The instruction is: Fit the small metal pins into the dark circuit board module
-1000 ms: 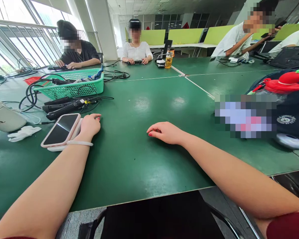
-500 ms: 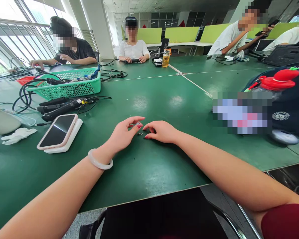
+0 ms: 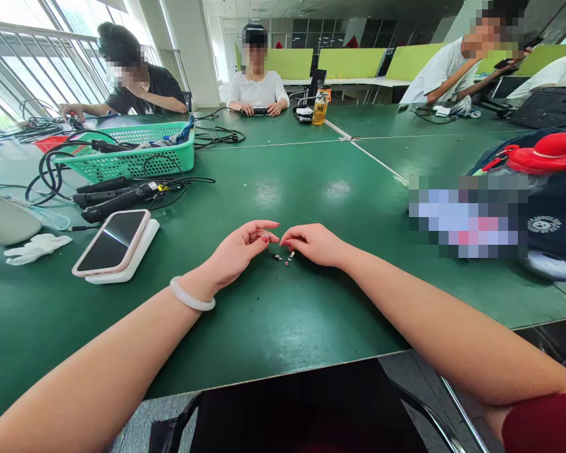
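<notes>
My left hand, with a pale bangle on its wrist, hovers over the green table. Its index finger stretches forward while the thumb presses in toward the other fingers; whatever they pinch is too small to name. Facing it closely, my right hand has its fingers curled together and pointing left, with the tips partly hidden. Just under the fingertips are tiny bits: a dark and white one, a pale one by the right fingers, and a reddish speck. Their kind is not clear.
To the left lie a phone on a white box, a crumpled tissue, black handheld devices with cables, and a green basket. A mouse and dark bag are at right. Several people sit around the table.
The right hand has lifted slightly and its thumb is now tucked out of sight. More tiny bits show on the table below the fingertips. The view has shifted a little.
</notes>
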`<control>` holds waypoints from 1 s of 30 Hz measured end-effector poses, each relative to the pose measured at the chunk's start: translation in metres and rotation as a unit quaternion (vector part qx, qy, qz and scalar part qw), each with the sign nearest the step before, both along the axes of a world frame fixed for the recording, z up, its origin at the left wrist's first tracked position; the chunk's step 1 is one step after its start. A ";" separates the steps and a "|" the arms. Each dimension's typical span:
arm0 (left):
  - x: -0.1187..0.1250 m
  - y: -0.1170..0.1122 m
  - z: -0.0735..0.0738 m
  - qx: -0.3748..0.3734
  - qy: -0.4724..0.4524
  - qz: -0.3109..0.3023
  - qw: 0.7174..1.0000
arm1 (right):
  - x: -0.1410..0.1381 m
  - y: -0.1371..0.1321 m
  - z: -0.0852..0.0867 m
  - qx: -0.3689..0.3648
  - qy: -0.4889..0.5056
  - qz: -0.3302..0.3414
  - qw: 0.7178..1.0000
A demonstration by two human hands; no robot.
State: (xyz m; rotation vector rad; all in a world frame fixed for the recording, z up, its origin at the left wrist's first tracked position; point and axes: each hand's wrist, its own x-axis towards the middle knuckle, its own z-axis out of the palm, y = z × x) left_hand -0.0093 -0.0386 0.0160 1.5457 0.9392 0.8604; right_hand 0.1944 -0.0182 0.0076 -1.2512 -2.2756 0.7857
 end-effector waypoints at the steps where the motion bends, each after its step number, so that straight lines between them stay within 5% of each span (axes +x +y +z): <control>1: -0.001 0.000 0.001 0.004 0.006 0.002 1.000 | 0.003 0.000 0.001 -0.008 -0.002 0.005 1.000; 12: -0.005 0.005 -0.003 0.111 0.183 0.018 0.977 | 0.004 -0.005 0.006 0.029 -0.091 0.041 0.995; 25: -0.013 0.011 -0.004 0.093 0.245 0.069 0.963 | -0.003 -0.007 0.006 0.047 -0.059 0.047 0.996; 28: -0.014 0.010 -0.002 0.090 0.243 0.065 0.964 | 0.003 -0.011 0.013 0.104 -0.027 0.007 0.994; 30: -0.015 0.010 -0.002 0.099 0.250 0.062 0.961 | 0.013 -0.016 0.024 0.204 0.034 -0.059 0.977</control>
